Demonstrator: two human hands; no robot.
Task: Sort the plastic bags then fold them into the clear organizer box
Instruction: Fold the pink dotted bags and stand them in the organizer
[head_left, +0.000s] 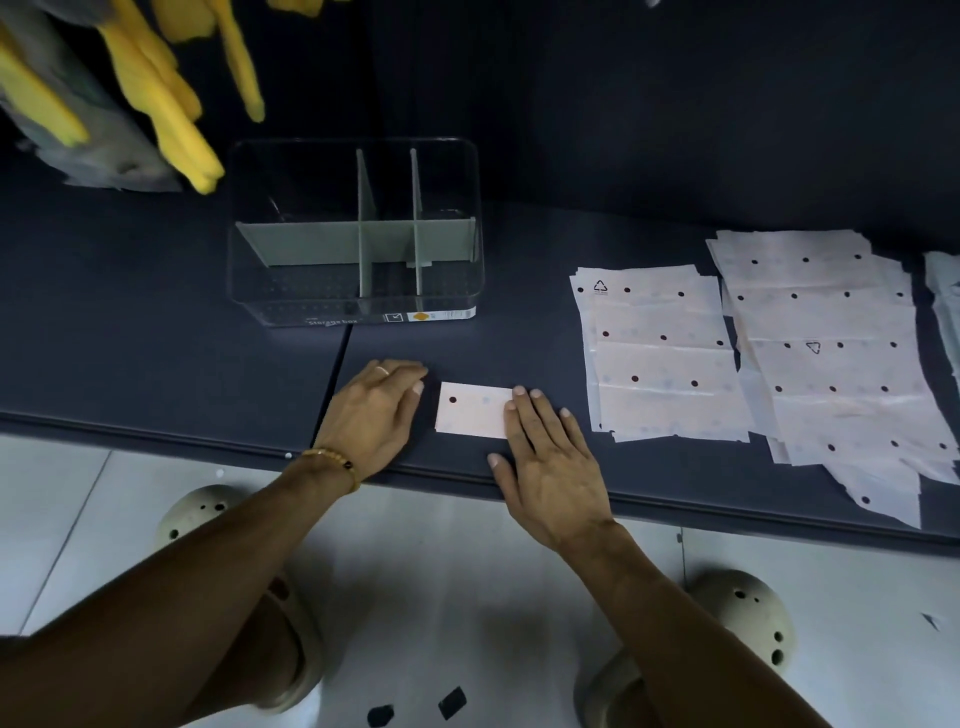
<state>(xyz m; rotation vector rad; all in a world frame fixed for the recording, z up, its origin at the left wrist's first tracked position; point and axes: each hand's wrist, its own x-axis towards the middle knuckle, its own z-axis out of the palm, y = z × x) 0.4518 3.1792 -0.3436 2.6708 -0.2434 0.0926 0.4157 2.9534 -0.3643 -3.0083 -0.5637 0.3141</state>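
Plastic bags are the business of this moment, and one of them, a folded bag (475, 410) reduced to a small white rectangle with a dark dot, lies on the dark surface (156, 364) at lower centre of the frame, between your two hands. Your right hand (550, 457) lies flat with straight fingers pressing the bag's right end; your left hand (371, 415) rests loosely, fingers relaxed, just beside the bag's left edge and gripping nothing. Directly above in the frame stands the clear organizer box (353, 231), its grey dividers marking out compartments that all appear bare. At right, two spreads of unfolded dotted bags (670, 353) wait flat, and yellow bags (161, 93) hang blurred at upper left. Judging by this, you are setting the last crease. Do it well by running the flat fingers along the fold to drive out trapped air, since thin film will likely spring open, then pinch the packet at both ends, keep it closed, and stand it on edge in one compartment.
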